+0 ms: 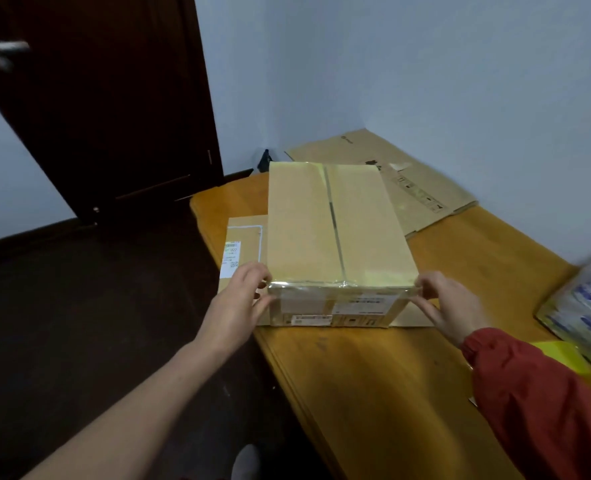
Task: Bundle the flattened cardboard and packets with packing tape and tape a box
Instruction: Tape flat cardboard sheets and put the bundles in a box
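Note:
A closed brown cardboard box [335, 230] stands on the wooden table [373, 375], with glossy clear tape along its near top edge and a centre seam running away from me. My left hand [242, 299] grips the box's near left corner, thumb on top. At the near right corner my right hand [450, 306] holds the box with curled fingers. Flattened cardboard [422, 188] lies behind the box against the wall. Another flat piece with a white label [242, 244] lies under the box on its left. No tape roll shows.
A bundle of plastic packets [585, 306] sits at the right edge, blurred, with a yellow item [564, 355] beside it. The table's left edge drops to a dark floor [96, 323]. A dark door [114, 98] stands at the back left. Walls close the corner.

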